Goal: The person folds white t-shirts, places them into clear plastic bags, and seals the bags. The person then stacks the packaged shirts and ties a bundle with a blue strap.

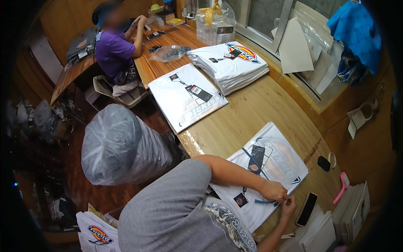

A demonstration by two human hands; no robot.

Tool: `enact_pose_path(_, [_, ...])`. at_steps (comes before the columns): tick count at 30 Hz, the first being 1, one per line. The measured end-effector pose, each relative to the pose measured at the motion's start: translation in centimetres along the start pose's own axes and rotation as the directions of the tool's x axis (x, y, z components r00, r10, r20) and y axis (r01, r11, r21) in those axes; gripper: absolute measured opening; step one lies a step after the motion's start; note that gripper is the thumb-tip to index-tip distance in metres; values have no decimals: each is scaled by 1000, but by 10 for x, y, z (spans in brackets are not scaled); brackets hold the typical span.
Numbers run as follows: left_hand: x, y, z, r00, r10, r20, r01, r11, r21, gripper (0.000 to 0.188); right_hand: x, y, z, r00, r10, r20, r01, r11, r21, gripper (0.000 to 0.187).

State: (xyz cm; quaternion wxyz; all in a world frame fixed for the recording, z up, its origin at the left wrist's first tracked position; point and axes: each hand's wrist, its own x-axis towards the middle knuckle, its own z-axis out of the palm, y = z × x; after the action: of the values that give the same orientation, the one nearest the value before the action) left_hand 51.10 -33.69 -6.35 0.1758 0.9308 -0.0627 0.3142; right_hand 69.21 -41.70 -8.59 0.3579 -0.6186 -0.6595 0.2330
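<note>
A folded white T-shirt with a printed emblem point(279, 157) lies on the table before me, apparently in clear plastic. A dark hang tag point(257, 157) rests on it, and a small dark square label point(241, 200) shows lower down. My left hand point(273, 191) reaches across the shirt, its fingers pinched at the shirt's lower right side. Close against it, my right hand point(288, 206) comes up from below, fingers also pinched. What lies between the fingertips is too small to make out. A blue-grey strip point(265, 202) runs beside the hands.
Up the table lie a flat white shirt point(184, 98) and a stack of white shirts point(233, 71). Right of my hands are a phone point(307, 209), a pink-handled tool point(342, 187) and stacked sheets point(350, 212). A plastic-wrapped bundle point(121, 147) stands left. A person in purple point(113, 52) sits beyond.
</note>
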Motion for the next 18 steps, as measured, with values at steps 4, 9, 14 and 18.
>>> enact_pose_path(4, [-19, -9, -57, 943, -329, -53, 328, 888, 322, 13, -14, 23, 2, 939, 344, 24, -320, 842, 435, 10])
enact_pose_path(9, [-111, -16, -106, 10, -826, -564, 987, 100, -129, 54, -15, 7, 17, 850, 508, 143, -417, 481, 771, 38])
enact_pose_path(14, [-122, -11, -85, -108, -993, -47, 842, -66, -535, 71, 20, -25, 40, 924, 376, 74, -328, 679, 657, 51])
enact_pose_path(18, [-110, -5, -100, 58, -983, -175, 668, 169, -725, 70, 31, -44, 21, 967, 204, -153, -102, 859, 502, 52])
